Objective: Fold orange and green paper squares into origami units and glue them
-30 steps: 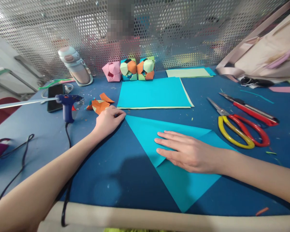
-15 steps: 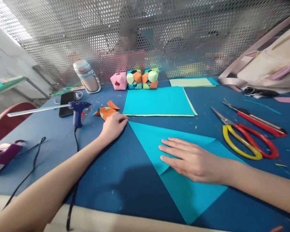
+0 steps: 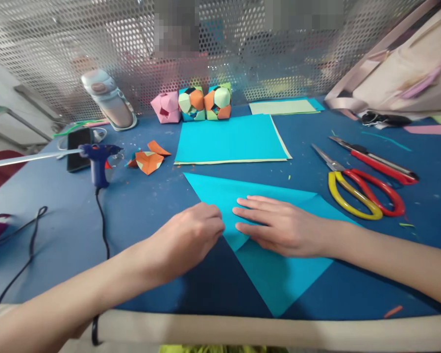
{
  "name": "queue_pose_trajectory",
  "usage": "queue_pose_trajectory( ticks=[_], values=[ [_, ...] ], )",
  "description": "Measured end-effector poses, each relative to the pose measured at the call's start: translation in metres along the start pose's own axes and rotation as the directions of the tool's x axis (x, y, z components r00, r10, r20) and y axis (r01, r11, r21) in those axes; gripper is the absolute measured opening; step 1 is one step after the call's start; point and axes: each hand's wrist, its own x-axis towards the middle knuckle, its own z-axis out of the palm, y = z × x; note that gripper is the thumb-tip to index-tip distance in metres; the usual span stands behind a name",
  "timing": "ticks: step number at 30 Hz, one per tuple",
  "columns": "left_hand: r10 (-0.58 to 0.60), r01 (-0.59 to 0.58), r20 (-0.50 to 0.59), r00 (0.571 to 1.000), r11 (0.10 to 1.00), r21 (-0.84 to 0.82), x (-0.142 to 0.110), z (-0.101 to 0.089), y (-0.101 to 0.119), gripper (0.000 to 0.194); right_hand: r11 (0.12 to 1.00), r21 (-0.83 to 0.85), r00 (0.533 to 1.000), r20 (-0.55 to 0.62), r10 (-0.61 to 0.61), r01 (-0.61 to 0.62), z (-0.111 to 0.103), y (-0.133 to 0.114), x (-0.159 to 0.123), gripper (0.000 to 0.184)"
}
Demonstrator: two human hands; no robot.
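Note:
A sheet of blue paper (image 3: 253, 189) lies flat on the table, folded over on itself with a pointed corner toward the upper left. My left hand (image 3: 191, 235) is closed, its curled fingers pressed down on the paper's left folded edge. The thumb is hidden, and I see nothing held in that fist. Resting palm down on the folded part is my right hand (image 3: 279, 225), fingers stretched out and slightly spread.
Beyond lies a stack of blue and pale sheets (image 3: 231, 139), with folded paper balls (image 3: 191, 104) behind. Scissors (image 3: 353, 181) and a red utility knife (image 3: 378, 159) are on the right. To the left are orange paper pieces (image 3: 149, 162), a glue gun (image 3: 99, 164), a phone (image 3: 79, 152) and a bottle (image 3: 108, 100).
My left hand has slid from the paper's far pointed corner down along its folded edge toward me. My right hand stays flat on the paper. The whole view has shifted slightly.

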Motion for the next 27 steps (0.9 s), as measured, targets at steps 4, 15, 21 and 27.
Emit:
queue_pose_trajectory(
  ticks=[4,15,21,27],
  values=[
    [0.045,-0.047,0.053,0.998,0.998,0.038,0.001,0.010,0.006,0.021,1.000,-0.002,1.000,-0.001,0.001,-0.001,-0.002,-0.001,0.003,0.027],
    [0.064,-0.066,0.048,0.997,0.996,0.051,-0.002,0.015,0.012,0.027,0.999,-0.032,1.000,0.002,0.011,-0.010,-0.001,-0.002,0.002,0.024],
    [0.055,-0.061,0.081,0.995,0.995,0.077,-0.001,0.015,0.012,0.026,0.998,-0.056,1.000,0.007,-0.009,0.009,-0.004,-0.003,0.003,0.025],
    [0.073,-0.079,0.053,0.996,0.990,0.115,-0.002,0.015,0.015,0.026,0.998,-0.056,1.000,-0.009,-0.019,0.018,-0.004,-0.003,0.004,0.025]
  ],
)
